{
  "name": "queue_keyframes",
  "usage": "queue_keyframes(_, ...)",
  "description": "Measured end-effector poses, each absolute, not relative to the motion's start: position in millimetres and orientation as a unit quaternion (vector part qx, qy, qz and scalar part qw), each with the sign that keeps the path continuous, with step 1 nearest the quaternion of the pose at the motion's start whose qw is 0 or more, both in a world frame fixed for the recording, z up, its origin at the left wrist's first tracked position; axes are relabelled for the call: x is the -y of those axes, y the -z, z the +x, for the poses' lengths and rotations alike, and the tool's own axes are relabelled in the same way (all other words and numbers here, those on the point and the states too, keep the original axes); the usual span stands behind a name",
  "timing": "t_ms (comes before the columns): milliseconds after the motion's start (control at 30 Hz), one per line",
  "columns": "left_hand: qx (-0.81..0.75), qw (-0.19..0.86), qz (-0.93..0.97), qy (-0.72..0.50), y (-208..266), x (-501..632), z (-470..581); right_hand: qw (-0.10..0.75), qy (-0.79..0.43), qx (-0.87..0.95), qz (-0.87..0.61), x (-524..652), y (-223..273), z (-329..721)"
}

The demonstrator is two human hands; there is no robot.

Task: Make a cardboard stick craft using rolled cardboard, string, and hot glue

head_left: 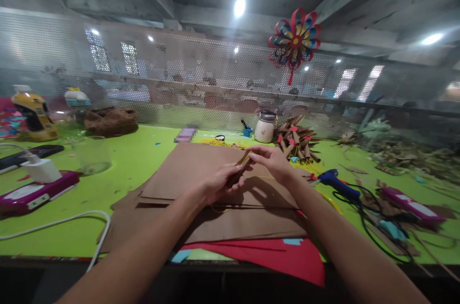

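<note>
Brown piece (245,167) clamped in left fingers (232,169); right fingers (263,150) pinch far end, above paper sheets (187,174).

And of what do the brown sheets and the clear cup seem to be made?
Brown sheets: probably paper or thin card, matte; thin, straight edges, no gloss.
Clear cup: smooth, transparent, the green table showing through; plastic or glass, I cannot tell.
</note>
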State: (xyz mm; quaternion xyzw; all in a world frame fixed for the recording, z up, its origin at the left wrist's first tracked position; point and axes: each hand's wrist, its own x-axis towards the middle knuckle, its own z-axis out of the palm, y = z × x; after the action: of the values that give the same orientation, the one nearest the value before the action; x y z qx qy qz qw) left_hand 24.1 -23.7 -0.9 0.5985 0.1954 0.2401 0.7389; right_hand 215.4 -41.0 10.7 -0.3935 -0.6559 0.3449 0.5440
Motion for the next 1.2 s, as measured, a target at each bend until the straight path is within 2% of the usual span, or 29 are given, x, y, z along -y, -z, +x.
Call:
queue_keyframes(167, -0.269, 0.675, 0.637, -0.258, 0, 29, 27, 0.557, -0.436, 0.6, -0.374, 41, -8, 213)
queue_keyframes(400, -0.3, 0.623, 0.661, -0.291, -7, 36, 29, 0.561, -0.419, 0.601, -0.386, 44, -13, 212)
queue_keyframes(567, -0.255, 0.673, 0.638, -0.273, -8, 33, 23, 0.529, -0.398, 0.635, -0.398, 43, -15, 226)
queue_keyframes(667, -0.238, 0.7, 0.623, -0.254, -10, 30, 20, 0.499, -0.425, 0.645, -0.392, 41, -16, 236)
queue_keyframes(933, -0.221, 0.718, 0.609, -0.253, -12, 34, 20, 0.546, -0.462, 0.586, -0.381, 36, -16, 246)
queue_keyframes(1200, -0.213, 0.726, 0.595, -0.271, -8, 31, 23, 0.543, -0.401, 0.59, -0.443, 22, 3, 239)
